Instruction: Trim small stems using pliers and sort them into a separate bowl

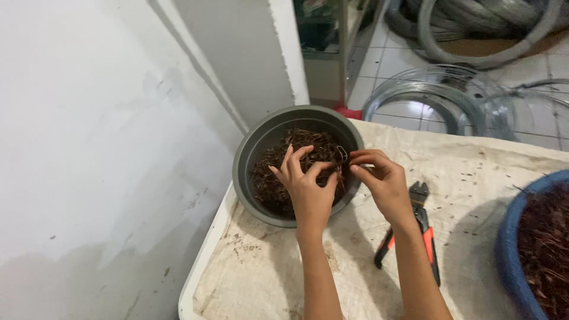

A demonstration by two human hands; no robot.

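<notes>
Grey bowl (252,155), frame centre, w/ tangled brown wire bits (278,172). Both hands over it: left hand (308,189) fingers spread, right hand (385,184) pinching wire piece (342,155). Pliers (422,228) on bench (474,172), just right of the right hand.

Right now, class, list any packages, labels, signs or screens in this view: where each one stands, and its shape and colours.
None can be made out: no package, label, sign or screen.
The hands meet over a round grey bowl of dark wire bits.
</notes>
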